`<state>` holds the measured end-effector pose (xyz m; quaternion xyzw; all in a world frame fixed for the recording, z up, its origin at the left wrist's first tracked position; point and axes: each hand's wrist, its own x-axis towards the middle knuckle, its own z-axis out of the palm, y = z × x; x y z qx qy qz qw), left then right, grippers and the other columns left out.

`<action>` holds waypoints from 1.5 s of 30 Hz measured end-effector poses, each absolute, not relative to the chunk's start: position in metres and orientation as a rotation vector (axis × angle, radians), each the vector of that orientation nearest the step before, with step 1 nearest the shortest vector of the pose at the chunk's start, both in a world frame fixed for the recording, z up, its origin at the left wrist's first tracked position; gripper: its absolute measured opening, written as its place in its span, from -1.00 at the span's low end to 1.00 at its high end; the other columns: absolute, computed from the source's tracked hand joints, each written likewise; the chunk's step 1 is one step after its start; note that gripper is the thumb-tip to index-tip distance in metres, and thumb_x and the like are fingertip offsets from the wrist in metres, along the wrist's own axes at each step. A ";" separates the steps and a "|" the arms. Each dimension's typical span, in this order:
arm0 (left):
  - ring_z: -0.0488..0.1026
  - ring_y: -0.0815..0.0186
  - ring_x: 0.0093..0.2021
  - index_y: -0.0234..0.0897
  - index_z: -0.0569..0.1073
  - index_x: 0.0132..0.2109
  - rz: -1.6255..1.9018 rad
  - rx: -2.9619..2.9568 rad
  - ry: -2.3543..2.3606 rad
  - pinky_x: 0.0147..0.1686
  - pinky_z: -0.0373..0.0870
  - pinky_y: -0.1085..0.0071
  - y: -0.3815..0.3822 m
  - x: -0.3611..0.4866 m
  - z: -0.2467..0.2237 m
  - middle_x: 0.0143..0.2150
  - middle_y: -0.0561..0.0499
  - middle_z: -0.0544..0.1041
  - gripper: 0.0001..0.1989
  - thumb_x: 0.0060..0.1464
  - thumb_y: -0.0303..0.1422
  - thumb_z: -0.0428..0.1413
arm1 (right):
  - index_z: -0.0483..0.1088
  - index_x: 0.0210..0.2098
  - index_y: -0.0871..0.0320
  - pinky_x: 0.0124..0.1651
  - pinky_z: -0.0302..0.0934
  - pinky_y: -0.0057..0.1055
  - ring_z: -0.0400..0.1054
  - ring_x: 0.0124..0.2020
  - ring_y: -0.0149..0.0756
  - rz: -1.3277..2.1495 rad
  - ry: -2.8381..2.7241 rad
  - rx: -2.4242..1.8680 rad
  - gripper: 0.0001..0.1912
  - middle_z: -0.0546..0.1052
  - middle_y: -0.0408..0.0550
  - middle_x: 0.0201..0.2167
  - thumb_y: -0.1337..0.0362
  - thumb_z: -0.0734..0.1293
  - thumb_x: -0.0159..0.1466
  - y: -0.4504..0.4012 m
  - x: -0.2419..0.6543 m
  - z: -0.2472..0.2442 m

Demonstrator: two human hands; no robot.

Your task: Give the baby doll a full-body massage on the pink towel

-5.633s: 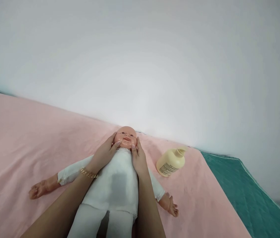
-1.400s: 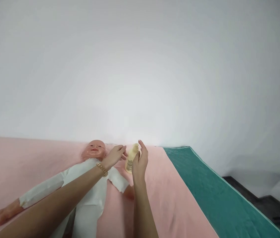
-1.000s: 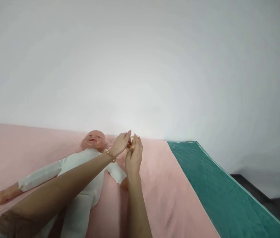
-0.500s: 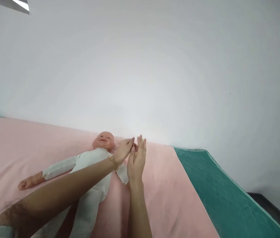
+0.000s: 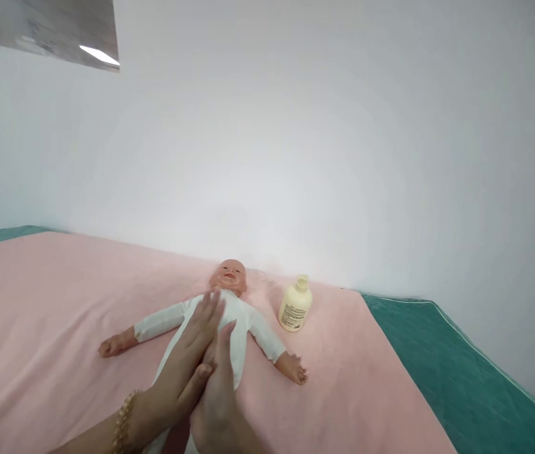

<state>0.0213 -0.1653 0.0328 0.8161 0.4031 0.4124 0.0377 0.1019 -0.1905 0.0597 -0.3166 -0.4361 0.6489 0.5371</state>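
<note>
My left hand [image 5: 180,369], with a gold bracelet [image 5: 124,419] at its wrist, lies palm to palm against my right hand [image 5: 217,400]. The fingers of both are stretched out flat, and I see nothing held between them. Both hands are above the body of a baby doll [image 5: 233,315] in a white suit, covering part of its trunk and legs; whether they touch it I cannot tell. The doll lies on its back with its arms spread. A pale yellow pump bottle [image 5: 294,308] stands upright beyond its arm on the right.
A pink sheet [image 5: 343,372] covers most of the bed surface. Green covering [image 5: 442,359] shows at the right and far left. A white wall [image 5: 267,139] rises behind, and a shiny grey panel [image 5: 45,31] juts in at the upper left.
Both hands have moved down and left, away from the spot beside the doll's head, and now lie flat together. The pump bottle has come into sight. The view has shifted left.
</note>
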 end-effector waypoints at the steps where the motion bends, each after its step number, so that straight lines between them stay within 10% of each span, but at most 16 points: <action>1: -0.16 0.02 0.42 0.01 -0.19 0.42 1.268 2.552 1.130 0.34 -0.06 -0.07 -0.159 0.016 0.038 0.44 0.11 -0.05 -0.39 0.27 -0.13 -0.30 | 0.01 0.35 0.05 0.33 0.02 -0.09 0.01 0.35 -0.27 1.563 -1.021 -0.723 -0.23 0.18 -0.07 0.32 -0.17 -0.26 0.35 -0.188 0.103 0.062; 9: -0.02 0.12 0.40 -0.17 0.00 0.40 1.113 2.491 1.061 0.34 -0.07 0.05 -0.103 0.003 0.023 0.40 -0.06 0.09 -0.42 0.31 -0.14 -0.15 | -0.07 0.37 0.13 0.28 0.09 -0.07 0.05 0.33 -0.20 1.336 -1.235 -0.824 -0.13 0.10 0.06 0.34 -0.18 -0.37 0.30 -0.145 0.135 0.065; 13: 0.01 0.14 0.39 -0.20 0.07 0.37 1.172 2.318 1.242 0.32 0.02 0.08 -0.087 -0.020 -0.010 0.39 -0.09 0.11 -0.47 0.31 -0.20 -0.14 | -0.09 0.37 -0.03 0.39 -0.22 0.01 -0.23 0.41 -0.17 0.973 -1.589 -1.119 -0.29 -0.05 -0.10 0.39 -0.20 0.01 0.33 -0.139 0.145 0.051; 17: 0.20 0.13 0.30 -0.29 0.19 0.28 1.323 2.090 1.339 0.27 0.15 0.10 -0.074 -0.035 -0.019 0.28 -0.17 0.31 -0.53 0.30 -0.26 -0.18 | 0.09 0.30 -0.13 0.40 -0.28 0.05 -0.09 0.38 -0.07 0.722 -2.165 -0.972 -0.40 0.21 -0.15 0.30 -0.03 0.25 0.31 -0.137 0.145 0.049; 36: 0.53 0.15 -0.02 -0.04 0.63 -0.21 0.869 2.162 0.799 0.28 0.12 0.12 -0.091 -0.023 0.012 -0.16 0.06 0.64 -0.76 0.18 -0.20 0.06 | 0.09 0.33 0.13 0.35 -0.39 0.20 -0.10 0.38 -0.01 0.319 -2.040 -1.701 -0.48 0.14 0.03 0.33 0.18 0.00 0.42 -0.093 0.174 0.002; 45: 0.26 0.13 0.27 0.04 0.56 -0.01 0.704 2.289 0.780 0.31 0.02 0.13 -0.099 -0.018 0.028 0.09 0.08 0.52 -0.72 0.16 -0.20 0.08 | 0.11 0.31 0.29 0.35 -0.33 0.17 -0.05 0.37 0.01 0.269 -2.058 -1.797 -0.45 0.16 0.13 0.31 0.20 -0.03 0.41 -0.094 0.173 0.007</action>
